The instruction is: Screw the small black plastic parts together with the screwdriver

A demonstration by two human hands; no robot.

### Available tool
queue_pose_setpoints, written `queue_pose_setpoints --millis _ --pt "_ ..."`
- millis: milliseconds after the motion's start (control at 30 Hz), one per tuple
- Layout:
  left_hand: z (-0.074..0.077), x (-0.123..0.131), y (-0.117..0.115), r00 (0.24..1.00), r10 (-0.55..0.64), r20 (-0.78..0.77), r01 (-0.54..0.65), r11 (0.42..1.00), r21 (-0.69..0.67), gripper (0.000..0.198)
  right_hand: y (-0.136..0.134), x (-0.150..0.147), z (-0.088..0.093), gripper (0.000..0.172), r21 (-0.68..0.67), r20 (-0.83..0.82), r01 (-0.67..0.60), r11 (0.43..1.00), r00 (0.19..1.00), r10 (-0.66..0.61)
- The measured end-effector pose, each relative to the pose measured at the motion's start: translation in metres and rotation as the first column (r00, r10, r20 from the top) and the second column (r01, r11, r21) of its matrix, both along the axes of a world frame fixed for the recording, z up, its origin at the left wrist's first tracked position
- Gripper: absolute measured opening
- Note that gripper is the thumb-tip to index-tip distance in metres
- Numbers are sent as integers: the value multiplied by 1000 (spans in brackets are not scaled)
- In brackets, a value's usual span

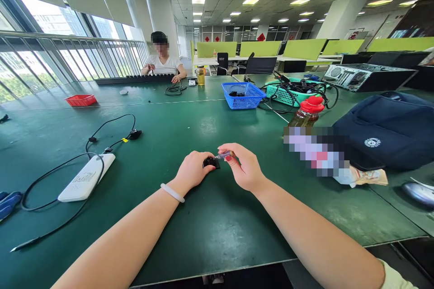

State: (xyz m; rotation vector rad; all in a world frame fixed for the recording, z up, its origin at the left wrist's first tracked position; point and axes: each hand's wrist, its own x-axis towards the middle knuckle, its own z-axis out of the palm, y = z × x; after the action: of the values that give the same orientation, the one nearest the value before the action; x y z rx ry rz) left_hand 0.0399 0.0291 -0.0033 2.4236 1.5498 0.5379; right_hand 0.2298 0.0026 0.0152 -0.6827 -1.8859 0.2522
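Toward the near edge of the green table [203, 235], the left hand [193, 171] is closed on a small black part [211, 162], pressing it to the surface. The right hand [244, 169] pinches a slim tool [224, 155] whose tip meets the part. A white box [86, 178] with a looping black cable [50, 172] lies toward the left edge, while a red-capped bottle [308, 113] and a dark bag [389, 131] crowd the right side.

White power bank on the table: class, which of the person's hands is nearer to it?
Left. The left hand, gripping a small black part, is right of the white power bank; the right hand, pinching a slim tool, is farther right.
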Motion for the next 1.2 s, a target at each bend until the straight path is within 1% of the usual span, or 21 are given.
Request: queue_pose_setpoints --millis 67,233,367,500,633,733,867,1067,1133,1200 --pt "0 0 0 1000 -1 2 1 1000 2 27 0 0 0 24 -13 1 0 1000 1000 0" --pt "-1 -1 1 1000 2 -1 -2 1000 9 27 1 -2 0 26 -30 69 -32 999 997 34" --pt "-3 -1 2 1000 -10 -16 11 1000 27 24 2 -3 0 29 -12 110 -46 999 993 47" --pt "-4 -1 3 1000 7 -27 -6 999 40 22 2 -3 0 33 13 128 -33 999 991 31" --pt "-3 -1 3 1000 3 -17 -3 1000 27 22 1 -2 2 28 44 119 -14 999 993 8" --pt "-3 -1 3 1000 -12 6 12 1000 26 22 1 -3 4 23 51 90 -28 998 996 23" --pt "-3 -1 2 1000 -21 16 20 999 32 20 1 -3 3 20 -6 35 -40 999 999 40" --pt "-3 -2 2 999 0 33 0 1000 8 24 3 -3 3 14 -83 -64 35 996 997 -41" --pt "-3 -2 3 999 -3 33 3 1000 7 24 3 -3 2 17 -125 -83 62 990 994 -73" --pt "-3 -2 3 999 -3 34 3 1000 4 24 4 -3 1 23 -176 -94 65 982 992 -83"
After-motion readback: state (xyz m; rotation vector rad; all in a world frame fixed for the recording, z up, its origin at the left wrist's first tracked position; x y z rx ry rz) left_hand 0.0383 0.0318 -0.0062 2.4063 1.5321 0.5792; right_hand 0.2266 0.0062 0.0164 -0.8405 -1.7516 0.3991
